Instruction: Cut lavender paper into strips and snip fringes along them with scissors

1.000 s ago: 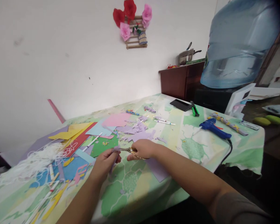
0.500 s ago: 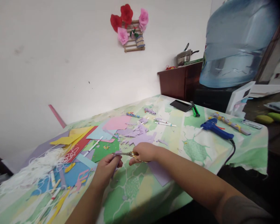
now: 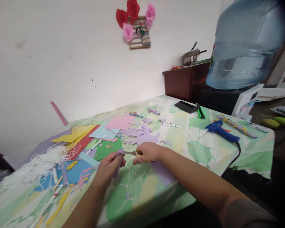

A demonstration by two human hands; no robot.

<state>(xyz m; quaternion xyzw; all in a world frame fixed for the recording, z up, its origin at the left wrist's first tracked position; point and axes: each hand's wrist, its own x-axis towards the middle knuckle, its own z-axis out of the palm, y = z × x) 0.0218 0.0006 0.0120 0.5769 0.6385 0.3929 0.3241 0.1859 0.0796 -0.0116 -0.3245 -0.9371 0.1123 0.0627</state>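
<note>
Between the fingers of my left hand is a narrow strip of purple paper, hanging down from the pinch. My right hand grips a pair of scissors by gold-coloured handles, with the blades pointing left at the strip's upper end. Whether the blades are closed on the paper is too small to tell. A larger purple sheet lies partly under my right forearm. Beyond my hands lie cut purple scraps and a green sheet.
White string is heaped at the left beside coloured sheets and white sticks. At the right lie a blue glue gun with its cord, a wrapped stick, a green cutter and a black phone. A wall stands behind the table.
The view has shifted slightly. The blades and the purple strip stay together, with the scissors' tips now a little apart from where they met my left fingers.
</note>
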